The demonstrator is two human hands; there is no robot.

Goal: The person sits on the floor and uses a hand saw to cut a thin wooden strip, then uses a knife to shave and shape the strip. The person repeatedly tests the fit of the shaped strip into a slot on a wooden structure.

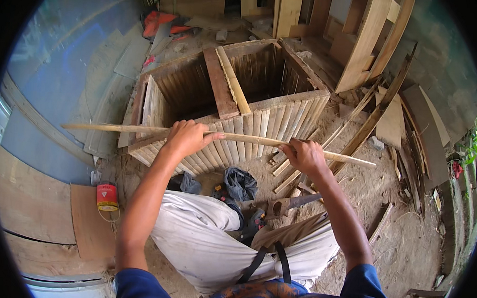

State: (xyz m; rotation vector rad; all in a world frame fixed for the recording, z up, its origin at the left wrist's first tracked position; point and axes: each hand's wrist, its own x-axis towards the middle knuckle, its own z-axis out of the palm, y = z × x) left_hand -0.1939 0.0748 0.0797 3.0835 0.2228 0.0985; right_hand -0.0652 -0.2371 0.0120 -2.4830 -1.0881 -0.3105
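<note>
A long, pale bamboo strip (244,137) runs crosswise in front of me, bowed slightly, its left end a little higher than its right. My left hand (188,138) is closed around it left of its middle, thumb stretched along it. Farther right, my right hand (304,155) grips the same strip, thumb pointing inward. Just beyond stands a large wooden box (282,119), open at the top, its sides clad in upright bamboo slats. A reddish-brown board (220,87) and a narrow light strip of wood (233,80) lie side by side across its rim.
A handsaw (286,204) lies by my feet, near a black plastic bag (240,183). Long wood strips (375,115) and boards lean and lie at the right. A red and yellow can (107,196) hangs at the left. Tall planks (363,45) stand at the back.
</note>
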